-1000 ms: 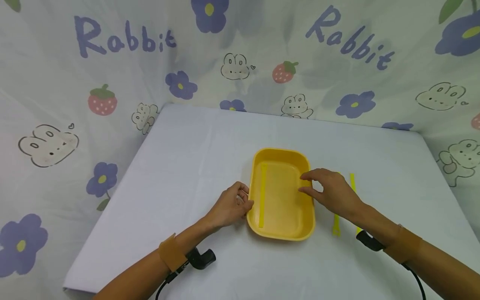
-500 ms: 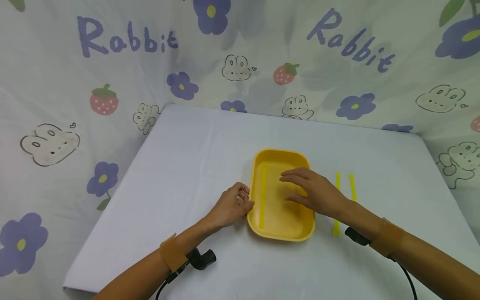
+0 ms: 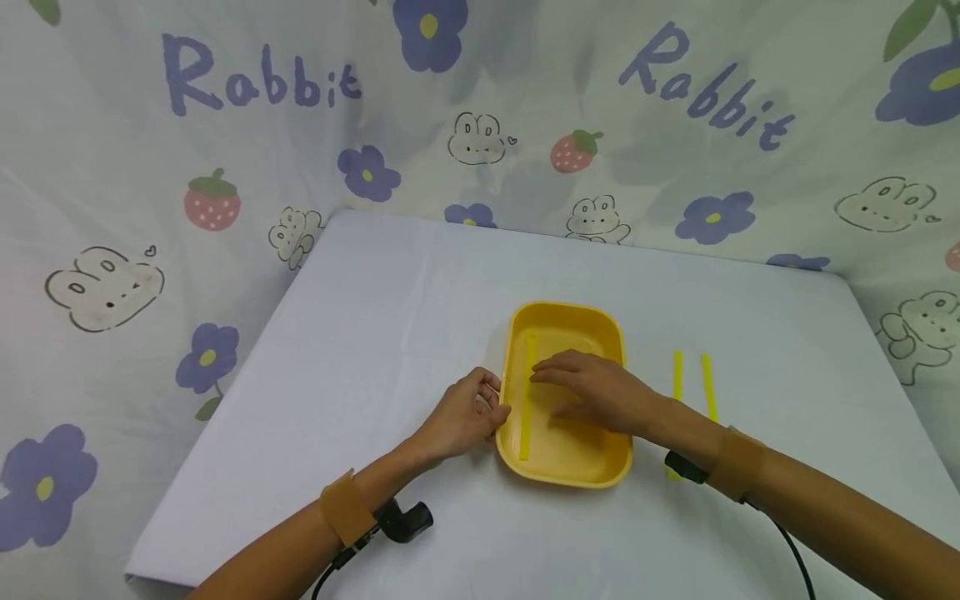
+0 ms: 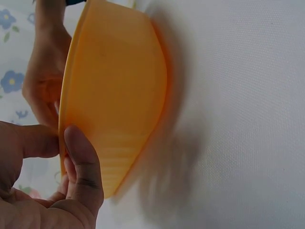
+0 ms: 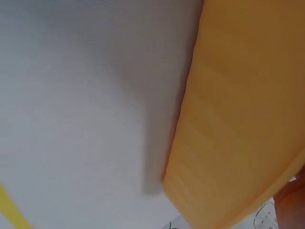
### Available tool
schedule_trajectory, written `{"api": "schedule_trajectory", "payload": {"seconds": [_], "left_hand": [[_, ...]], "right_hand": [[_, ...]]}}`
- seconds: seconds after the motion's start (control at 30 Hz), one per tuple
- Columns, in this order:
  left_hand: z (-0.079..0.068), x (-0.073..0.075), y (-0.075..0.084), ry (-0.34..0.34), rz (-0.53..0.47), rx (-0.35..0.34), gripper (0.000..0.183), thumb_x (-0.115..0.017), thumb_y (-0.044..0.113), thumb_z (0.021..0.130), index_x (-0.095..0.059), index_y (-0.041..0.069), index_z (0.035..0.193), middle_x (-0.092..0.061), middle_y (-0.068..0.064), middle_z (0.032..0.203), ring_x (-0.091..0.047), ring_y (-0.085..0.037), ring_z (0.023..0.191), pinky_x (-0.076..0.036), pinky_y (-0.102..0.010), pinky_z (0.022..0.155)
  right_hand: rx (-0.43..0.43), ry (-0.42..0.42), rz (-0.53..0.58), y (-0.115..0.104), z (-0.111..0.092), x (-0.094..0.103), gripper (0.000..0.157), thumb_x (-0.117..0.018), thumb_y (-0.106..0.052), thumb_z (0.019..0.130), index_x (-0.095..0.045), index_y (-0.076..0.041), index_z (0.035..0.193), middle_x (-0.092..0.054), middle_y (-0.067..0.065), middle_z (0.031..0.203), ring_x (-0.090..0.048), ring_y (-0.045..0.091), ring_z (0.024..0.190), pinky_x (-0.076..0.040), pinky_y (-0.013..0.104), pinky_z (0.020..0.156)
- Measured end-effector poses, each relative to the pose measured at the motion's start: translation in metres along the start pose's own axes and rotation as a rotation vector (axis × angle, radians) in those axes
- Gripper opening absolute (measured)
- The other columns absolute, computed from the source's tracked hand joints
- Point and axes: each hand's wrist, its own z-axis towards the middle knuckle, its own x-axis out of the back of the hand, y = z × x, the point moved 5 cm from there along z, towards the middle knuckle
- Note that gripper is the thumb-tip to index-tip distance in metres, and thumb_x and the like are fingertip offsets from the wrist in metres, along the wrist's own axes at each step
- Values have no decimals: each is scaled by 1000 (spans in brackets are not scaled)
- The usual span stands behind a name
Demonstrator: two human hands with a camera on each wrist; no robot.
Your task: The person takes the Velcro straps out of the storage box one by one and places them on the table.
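Note:
A yellow plastic tray (image 3: pixel 570 477) with rounded corners stands on the white table. My left hand (image 3: pixel 463 412) pinches its left rim between thumb and fingers; the left wrist view shows the tray's outer wall (image 4: pixel 119 81) beside those fingers. Inside the tray, along its left side, lies a thin yellow strip (image 3: pixel 526 421). My right hand (image 3: pixel 592 390) reaches over the right rim into the tray, fingers spread and slightly bent, fingertips close to the strip, nothing between them. In the right wrist view the tray's wall (image 5: pixel 238 119) hides most of that hand.
Right of the tray, two more yellow strips (image 3: pixel 678 375) (image 3: pixel 709 387) lie on the table (image 3: pixel 420 292), partly under my right forearm. A cloth with rabbit and flower prints (image 3: pixel 517 92) hangs behind the table. Each wrist wears a strapped camera (image 3: pixel 405 521).
My right hand has moved left from the tray's right rim to over its inside, near the strip. My left hand keeps its pinch on the rim.

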Motion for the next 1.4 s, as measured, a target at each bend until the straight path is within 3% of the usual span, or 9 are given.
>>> {"api": "schedule_trajectory", "payload": {"seconds": [0.2, 0.4, 0.6, 0.97, 1.4], "left_hand": [[0, -1, -1, 1, -9, 17, 31, -63, 8, 95, -49, -4, 120, -57, -11, 96, -60, -12, 71, -56, -26, 63], [-2, -1, -1, 0, -19, 23, 29, -63, 7, 95, -49, -3, 118, -56, -11, 96, -61, -13, 70, -57, -27, 63], [-2, -1, -1, 6, -15, 24, 29, -63, 7, 94, -49, -3, 118, -56, -11, 95, -60, -12, 69, -55, -26, 62], [1, -1, -2, 5, -23, 17, 29, -63, 7, 95, -49, -3, 118, -56, -11, 95, -60, -12, 68, -56, -26, 62], [2, 0, -2, 6, -6, 11, 28, -63, 7, 95, -49, -3, 118, -57, -10, 95, -59, -12, 68, -55, -25, 61]], "right_hand": [[42, -94, -1, -5, 8, -14, 49, -78, -28, 88, -65, -14, 132, -62, 2, 137, -56, 21, 129, -49, 42, 106], [115, -128, -38, -7, 14, -24, 40, -77, -23, 89, -67, -15, 127, -64, 2, 133, -57, 20, 127, -51, 41, 104], [111, -168, -62, -4, 18, -31, 30, -73, -20, 92, -71, -16, 122, -66, 1, 130, -59, 20, 124, -52, 39, 101], [150, -147, -43, -4, 20, -32, 12, -73, -14, 92, -73, -17, 104, -68, -4, 105, -58, 14, 98, -52, 30, 89], [112, -232, -22, -1, 21, -34, 7, -67, -12, 95, -65, -17, 100, -58, -7, 93, -49, 11, 89, -49, 23, 81]]}}
